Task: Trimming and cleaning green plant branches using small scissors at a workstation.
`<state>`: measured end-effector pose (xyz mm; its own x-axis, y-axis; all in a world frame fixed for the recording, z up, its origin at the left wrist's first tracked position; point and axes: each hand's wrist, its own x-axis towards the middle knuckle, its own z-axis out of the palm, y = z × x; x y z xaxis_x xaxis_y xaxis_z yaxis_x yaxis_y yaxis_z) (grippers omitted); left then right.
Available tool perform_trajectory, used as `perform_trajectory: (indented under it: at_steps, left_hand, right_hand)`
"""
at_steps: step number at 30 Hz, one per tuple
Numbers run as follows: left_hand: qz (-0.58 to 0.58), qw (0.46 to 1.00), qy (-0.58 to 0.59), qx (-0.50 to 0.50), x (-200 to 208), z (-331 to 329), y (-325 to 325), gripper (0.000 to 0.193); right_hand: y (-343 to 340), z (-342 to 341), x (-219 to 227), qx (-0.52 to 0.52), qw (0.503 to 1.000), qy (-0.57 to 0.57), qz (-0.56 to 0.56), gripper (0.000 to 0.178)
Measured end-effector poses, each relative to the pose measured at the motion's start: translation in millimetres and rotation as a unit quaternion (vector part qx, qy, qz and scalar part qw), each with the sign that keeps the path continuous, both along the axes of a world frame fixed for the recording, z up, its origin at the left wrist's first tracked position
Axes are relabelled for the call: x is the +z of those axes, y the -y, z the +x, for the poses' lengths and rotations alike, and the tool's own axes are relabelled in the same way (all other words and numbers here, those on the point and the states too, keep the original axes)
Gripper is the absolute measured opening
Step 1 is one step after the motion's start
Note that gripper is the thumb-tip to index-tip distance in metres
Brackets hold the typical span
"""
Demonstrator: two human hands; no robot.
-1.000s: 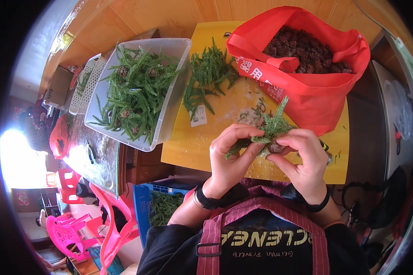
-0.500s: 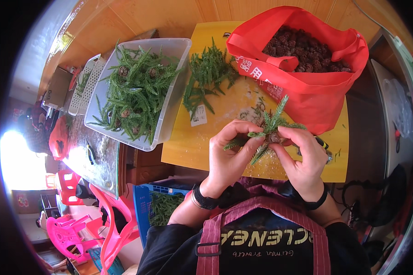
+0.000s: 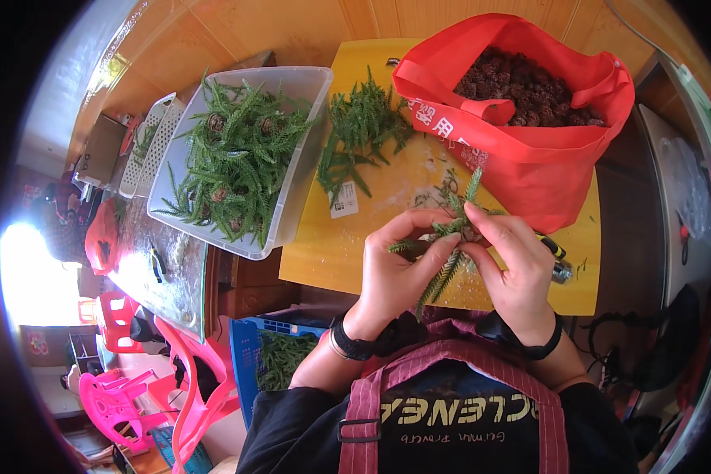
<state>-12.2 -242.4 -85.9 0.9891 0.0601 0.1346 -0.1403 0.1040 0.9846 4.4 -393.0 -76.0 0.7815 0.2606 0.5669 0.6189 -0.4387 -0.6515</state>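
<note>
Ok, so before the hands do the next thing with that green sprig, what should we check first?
1. Sprig held by both hands: ok. The left hand and right hand both pinch the green sprig.
2. Pine cone at the sprig's base: cannot tell, the fingers cover it.
3. Room on the yellow board under the hands: ok, bare apart from crumbs.
4. More loose sprigs within sight: ok, a pile lies on the board.
5. Clear tub has space: not ok, it looks heaped with greenery.
6. Red bag open: ok, brown cones show inside.
</note>
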Motion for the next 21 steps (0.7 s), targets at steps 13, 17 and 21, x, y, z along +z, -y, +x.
perform_trajectory:
  at_steps: [13,17,21]
  left_hand:
    - [0.183,0.959,0.208,0.059,-1.8,-1.3,-9.8,0.025]
    - [0.215,0.938,0.272,0.011,4.7,-2.0,-18.6,0.025]
    - [0.199,0.933,0.284,-0.097,11.9,-3.1,-22.5,0.026]
  right_hand:
    - [10.8,2.7,14.5,0.085,0.995,-0.049,0.013,0.043]
    - [23.9,10.3,30.0,0.107,0.986,0.023,-0.124,0.042]
    - [23.2,25.0,39.5,0.205,0.970,0.047,-0.120,0.036]
